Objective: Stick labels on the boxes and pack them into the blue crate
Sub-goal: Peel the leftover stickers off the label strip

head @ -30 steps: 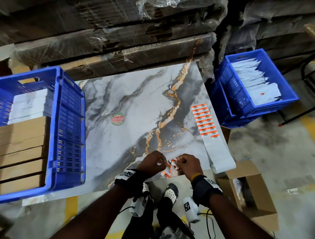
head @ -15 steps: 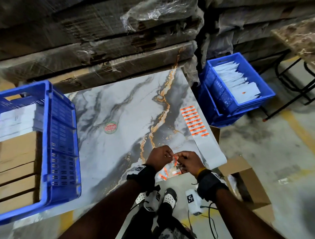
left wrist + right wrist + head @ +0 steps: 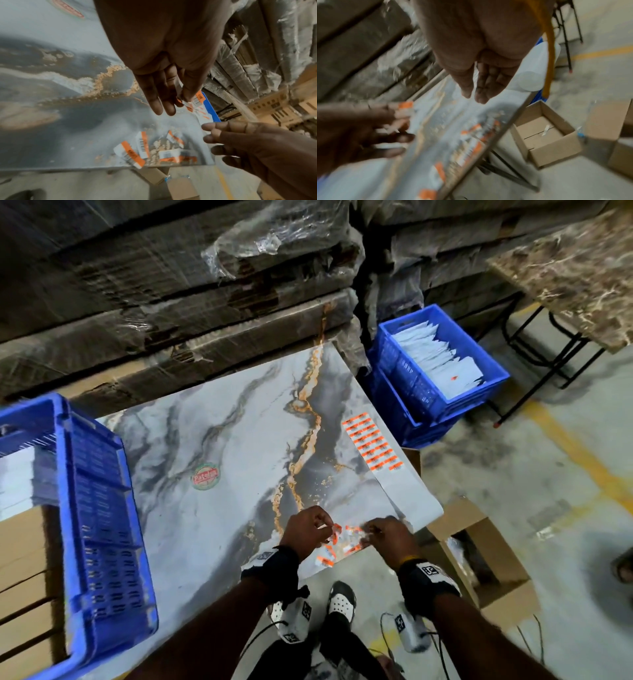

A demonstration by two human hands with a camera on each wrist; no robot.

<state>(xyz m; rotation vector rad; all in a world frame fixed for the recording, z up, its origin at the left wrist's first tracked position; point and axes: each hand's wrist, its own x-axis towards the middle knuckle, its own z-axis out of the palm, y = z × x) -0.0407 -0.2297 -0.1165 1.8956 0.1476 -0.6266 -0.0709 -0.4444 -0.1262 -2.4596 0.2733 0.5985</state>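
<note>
My head camera is looking steeply down over the marble table [image 3: 212, 508] from above. Each wrist camera is peering close along its own palm toward the fingers. All three are sharing the table's near edge, where the loose labels [image 3: 137, 150] are lying.

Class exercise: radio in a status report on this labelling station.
Left hand pinches one orange label; right hand open, holding nothing. Loose labels lie at the table's near edge. No box on the table.
</note>
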